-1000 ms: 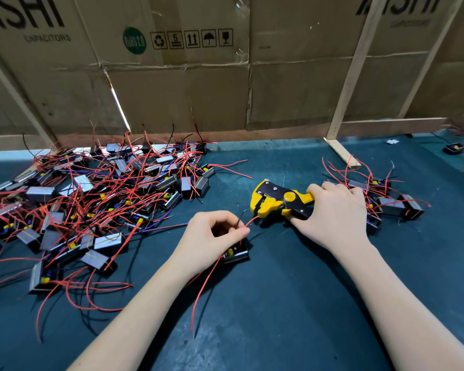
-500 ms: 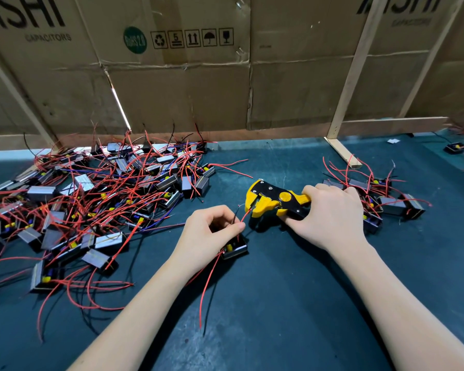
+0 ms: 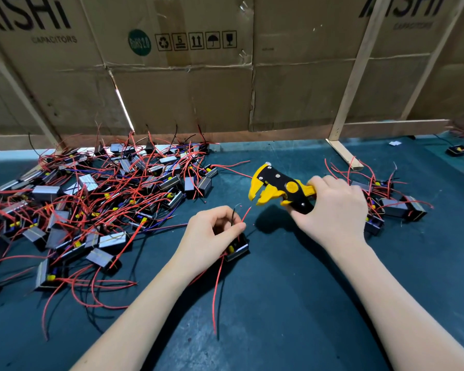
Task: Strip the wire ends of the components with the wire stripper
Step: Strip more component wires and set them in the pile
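Note:
My right hand [image 3: 332,210] grips the handles of the yellow and black wire stripper [image 3: 276,187], which is lifted off the dark mat with its jaws pointing left and down. My left hand [image 3: 212,234] pinches a red wire [image 3: 245,214] and a thin black wire of a small black component [image 3: 237,249] lying under its fingers. The red wire's tip stands just below the stripper's jaws, a small gap apart. Another red wire of this component trails toward me over the mat.
A big heap of like components with red wires [image 3: 91,204] covers the mat's left side. A smaller group [image 3: 391,202] lies behind my right hand. Cardboard sheets [image 3: 198,76] and a wooden strut [image 3: 346,153] wall off the far edge.
My right hand has raised the stripper off the mat and tilted its jaws down. The red wire tip, earlier at the jaws, now stands free just below them. My left hand has barely moved.

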